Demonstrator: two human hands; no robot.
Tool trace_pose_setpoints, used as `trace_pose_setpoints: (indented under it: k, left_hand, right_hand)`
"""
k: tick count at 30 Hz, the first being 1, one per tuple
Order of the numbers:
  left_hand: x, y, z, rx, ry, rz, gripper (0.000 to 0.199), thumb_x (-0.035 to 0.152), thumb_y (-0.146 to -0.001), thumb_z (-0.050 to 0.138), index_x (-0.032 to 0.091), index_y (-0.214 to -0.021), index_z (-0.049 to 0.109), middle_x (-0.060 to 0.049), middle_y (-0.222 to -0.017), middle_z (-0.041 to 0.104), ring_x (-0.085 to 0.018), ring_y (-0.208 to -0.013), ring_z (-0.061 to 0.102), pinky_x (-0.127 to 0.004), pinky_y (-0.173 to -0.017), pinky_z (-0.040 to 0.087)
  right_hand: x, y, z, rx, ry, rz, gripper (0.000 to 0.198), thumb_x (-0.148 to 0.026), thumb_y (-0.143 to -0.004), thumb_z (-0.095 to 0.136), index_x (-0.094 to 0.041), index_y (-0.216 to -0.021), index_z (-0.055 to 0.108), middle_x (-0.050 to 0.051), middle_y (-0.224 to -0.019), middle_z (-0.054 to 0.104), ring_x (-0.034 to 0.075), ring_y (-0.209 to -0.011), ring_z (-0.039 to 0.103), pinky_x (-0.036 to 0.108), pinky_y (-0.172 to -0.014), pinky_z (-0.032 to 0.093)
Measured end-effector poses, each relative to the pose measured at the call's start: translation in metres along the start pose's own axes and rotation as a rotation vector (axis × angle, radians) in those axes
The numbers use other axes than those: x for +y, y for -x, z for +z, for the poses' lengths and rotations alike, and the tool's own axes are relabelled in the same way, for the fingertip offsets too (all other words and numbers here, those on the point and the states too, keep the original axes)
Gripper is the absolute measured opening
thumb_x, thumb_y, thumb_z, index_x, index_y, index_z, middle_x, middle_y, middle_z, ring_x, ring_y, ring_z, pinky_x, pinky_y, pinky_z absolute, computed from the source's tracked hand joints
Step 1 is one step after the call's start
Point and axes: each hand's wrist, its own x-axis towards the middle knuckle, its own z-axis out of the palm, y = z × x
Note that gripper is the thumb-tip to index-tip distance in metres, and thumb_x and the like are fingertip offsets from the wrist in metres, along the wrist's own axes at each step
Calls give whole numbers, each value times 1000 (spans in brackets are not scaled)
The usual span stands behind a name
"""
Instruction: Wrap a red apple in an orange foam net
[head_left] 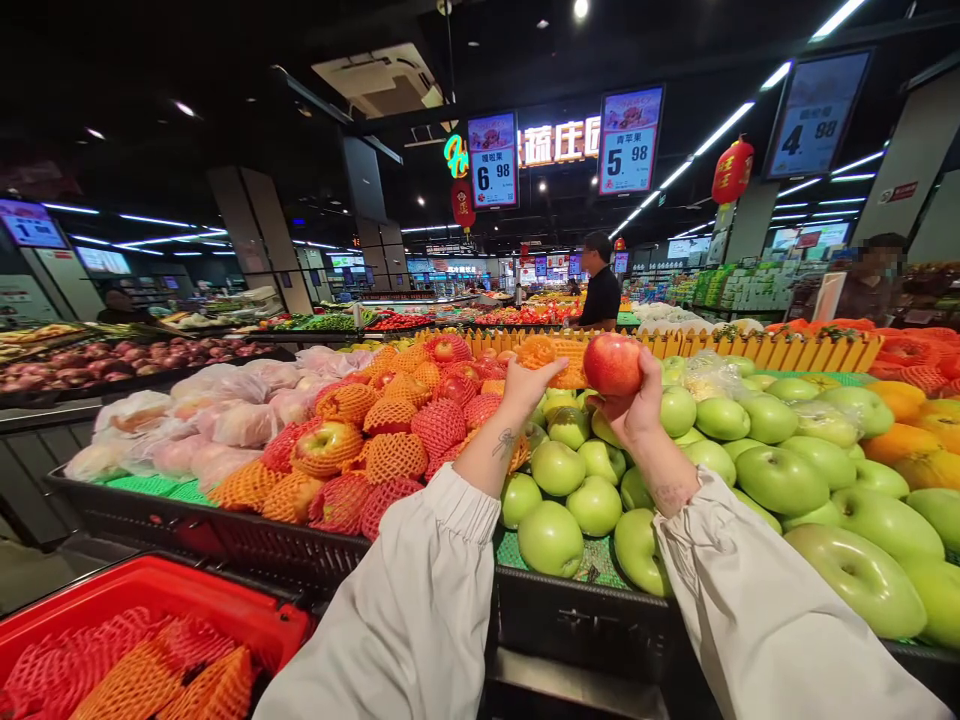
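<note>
My right hand (634, 400) holds a bare red apple (613, 363) up above the fruit display. My left hand (525, 385) grips an orange foam net sleeve (551, 358) just left of the apple. Both arms wear pale long sleeves. Below the hands lies a pile of green apples (780, 478). To the left sit red apples wrapped in orange and red foam nets (390, 440).
A red basket (161, 590) with several foam nets stands at lower left. A black display bin edge (585, 610) runs in front of me. Bagged fruit (187, 420) lies far left. A person in black (600, 285) stands behind the display; another person (874, 280) at right.
</note>
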Motion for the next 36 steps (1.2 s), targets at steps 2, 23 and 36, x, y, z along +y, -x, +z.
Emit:
trace_pose_setpoints:
  k: [2,23,36]
  left_hand:
    - [-1,0,2,54,77,-50,39,19,-55,99,17,-82,72,-6,-87,80,-29,-96,80,-47,-101,62]
    - [13,15,2,-213,-261,328,55,21,-62,94,21,-108,63,-5,-111,73,-23,-103,72,-35,-99,55]
    - [22,24,12,-302,-110,-354,43,51,-85,85,17,-110,79,-14,-118,82,-31,-119,75,-42,-103,63]
  right_hand:
    - [1,0,-1,14,95,-4,65,-76,-59,84,-33,-107,71,1,-95,80,20,-73,74,30,-46,56]
    - [3,-4,-10,-329,1209,-502,73,-43,-55,98,-18,-120,74,16,-123,78,38,-111,73,52,-98,59]
    - [9,-6,-10,-318,1037,-560,72,-53,-58,97,-23,-118,71,13,-122,78,37,-112,73,55,-103,58]
